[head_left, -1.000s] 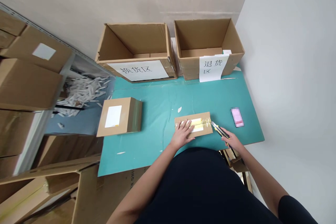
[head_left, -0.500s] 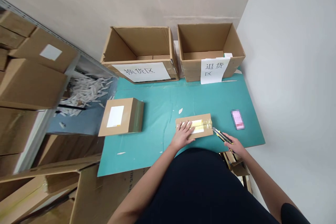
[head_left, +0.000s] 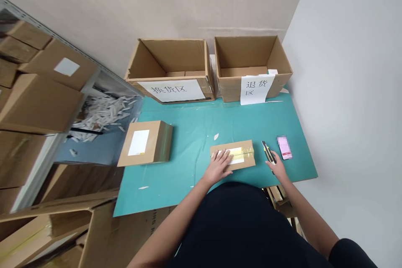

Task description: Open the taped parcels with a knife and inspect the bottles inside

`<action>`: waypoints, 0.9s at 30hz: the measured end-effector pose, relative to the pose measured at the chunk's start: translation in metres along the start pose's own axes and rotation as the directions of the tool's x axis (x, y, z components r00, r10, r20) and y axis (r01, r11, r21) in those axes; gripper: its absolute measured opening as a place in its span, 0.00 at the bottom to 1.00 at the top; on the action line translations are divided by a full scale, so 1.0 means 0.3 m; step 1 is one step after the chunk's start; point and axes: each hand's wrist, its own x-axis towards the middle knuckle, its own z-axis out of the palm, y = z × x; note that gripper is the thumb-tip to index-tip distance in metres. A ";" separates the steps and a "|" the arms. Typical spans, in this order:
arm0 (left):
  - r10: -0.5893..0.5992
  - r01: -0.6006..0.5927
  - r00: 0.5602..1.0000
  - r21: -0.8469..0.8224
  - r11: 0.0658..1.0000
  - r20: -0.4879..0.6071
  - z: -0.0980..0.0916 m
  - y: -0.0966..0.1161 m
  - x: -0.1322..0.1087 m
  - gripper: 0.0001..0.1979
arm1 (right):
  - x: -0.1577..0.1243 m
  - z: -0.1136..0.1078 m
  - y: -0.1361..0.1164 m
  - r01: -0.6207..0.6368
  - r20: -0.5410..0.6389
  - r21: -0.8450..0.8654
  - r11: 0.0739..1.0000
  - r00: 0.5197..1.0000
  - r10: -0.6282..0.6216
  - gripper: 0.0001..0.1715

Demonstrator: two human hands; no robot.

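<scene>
A small flat cardboard parcel [head_left: 243, 155] with a white label and yellowish tape lies on the green table [head_left: 188, 134] near its front edge. My left hand [head_left: 217, 166] rests flat on the parcel's left end, fingers spread. My right hand [head_left: 275, 164] grips the handle of a yellow and black utility knife [head_left: 268, 151], which lies low on the table a little to the right of the parcel, its tip pointing away from me.
A pink card [head_left: 284, 147] lies right of the knife. A bigger sealed box [head_left: 146, 142] sits at the table's left. Two open cartons with paper signs [head_left: 171, 71] [head_left: 251, 67] stand at the back. Stacked boxes [head_left: 37, 100] fill shelves on the left.
My right hand swung the knife away from the parcel's right end and set it down pointing away from me, nearer the pink card. The left hand stayed on the parcel.
</scene>
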 end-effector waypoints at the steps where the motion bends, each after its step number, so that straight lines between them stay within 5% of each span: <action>1: 0.005 -0.005 1.000 0.003 1.000 0.003 -0.003 -0.001 0.000 0.39 | 0.027 0.018 0.000 0.024 -0.045 -0.032 0.999 0.999 -0.025 0.39; 8: 0.002 -0.002 1.000 0.011 1.000 -0.008 -0.021 0.014 -0.017 0.39 | 0.202 0.137 0.028 -0.143 -0.252 -0.195 0.970 0.963 0.092 0.33; 13: -0.038 0.039 0.999 0.004 0.999 -0.036 -0.045 0.029 -0.052 0.34 | 0.267 0.208 0.077 -0.080 -0.348 -0.277 0.958 0.937 -0.022 0.28; 22: -0.053 0.053 0.998 -0.001 0.999 0.030 -0.070 0.060 -0.075 0.22 | 0.254 0.223 0.085 -0.143 -0.305 -0.475 0.868 0.952 -0.011 0.28; 24: -0.057 0.057 0.998 -0.012 0.998 0.033 -0.076 0.062 -0.069 0.22 | 0.246 0.208 0.042 -0.085 -0.299 -0.469 0.879 0.952 -0.067 0.29; 27: -0.071 0.071 0.997 -0.021 0.997 0.040 -0.086 0.068 -0.057 0.22 | 0.226 0.183 -0.070 0.215 -0.160 -0.395 0.893 0.941 -0.297 0.29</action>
